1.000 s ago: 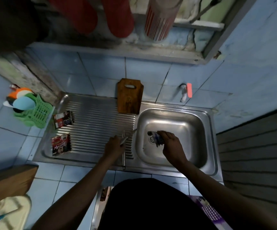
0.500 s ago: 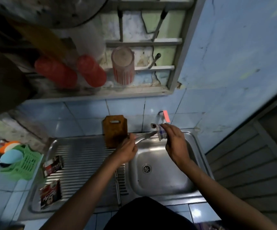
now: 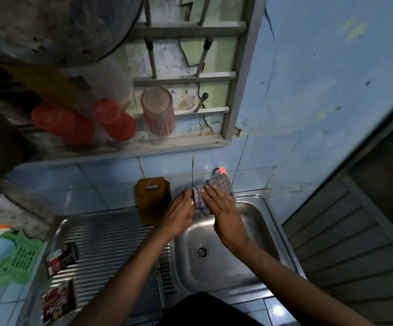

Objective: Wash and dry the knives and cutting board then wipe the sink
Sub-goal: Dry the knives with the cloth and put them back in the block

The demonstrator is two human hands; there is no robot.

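Above the back of the steel sink (image 3: 256,234), my left hand (image 3: 179,214) grips the handle of a knife (image 3: 192,203). Only a sliver of the knife shows between my hands. A blue-and-white checked cloth (image 3: 222,184) is folded over the blade, and my right hand (image 3: 223,212) holds it there with its fingers laid flat on top. The brown wooden cutting board (image 3: 152,198) leans upright against the tiled wall just left of my hands. A second knife (image 3: 160,282) lies along the drainboard's edge beside the basin.
A tap with a red handle (image 3: 222,170) sticks out of the wall behind the cloth. Two dark sachets (image 3: 61,257) lie on the ribbed drainboard (image 3: 110,243). A green basket (image 3: 23,257) of utensils stands at the left. Cups (image 3: 157,111) hang on the rack overhead.
Both hands rose from the sink bottom and drainboard to the back of the basin. The bunched cloth has been spread over the knife blade. My view tilted up.
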